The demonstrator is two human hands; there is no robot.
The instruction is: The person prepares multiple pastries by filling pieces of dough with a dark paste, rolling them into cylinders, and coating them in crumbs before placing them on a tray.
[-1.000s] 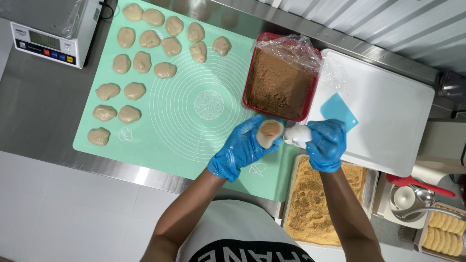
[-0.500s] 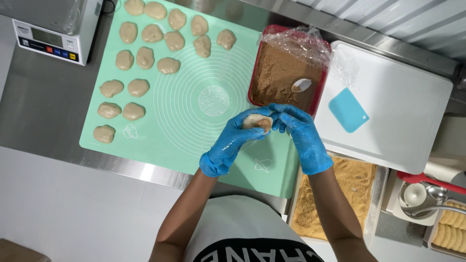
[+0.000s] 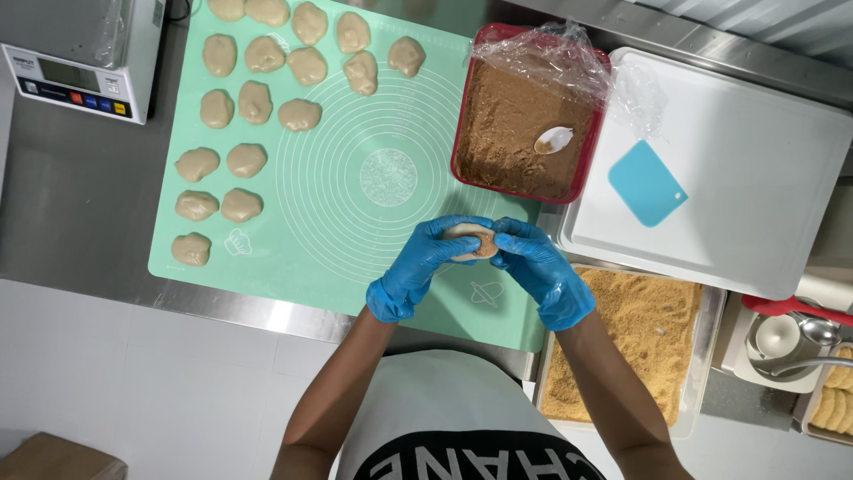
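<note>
One piece of pale dough [image 3: 469, 242] with brown filling showing at its right side sat pinched between both gloved hands, held just above the near right part of the green baking mat [image 3: 355, 240]. The left hand [image 3: 425, 265], in a blue glove, curled round the dough from the left with its fingers closed over the top, and the right hand [image 3: 540, 268], gloved the same, pressed in from the right with thumb and fingertips closed on the dough's edge. Farther off and to the right of the hands stood a red tray of brown filling [image 3: 515, 124], partly covered by crumpled clear film [image 3: 551, 55], with a white spoon [image 3: 554, 140] lying on the filling. Right of that lay a white tray [image 3: 764, 178] bearing a blue plastic scraper [image 3: 647, 183]. Near the right hand, at the bench edge, was a metal pan of golden crumbs [image 3: 631, 342]. Across the far left part of the mat lay many flattened dough portions [image 3: 253, 102] in loose rows. At the far left corner stood a white digital scale [image 3: 75, 58] on the steel bench [image 3: 71, 204]. At the far right edge were a small bowl with a metal ladle [image 3: 795, 342] and a few shaped pieces [image 3: 835, 400], only partly in view.
</note>
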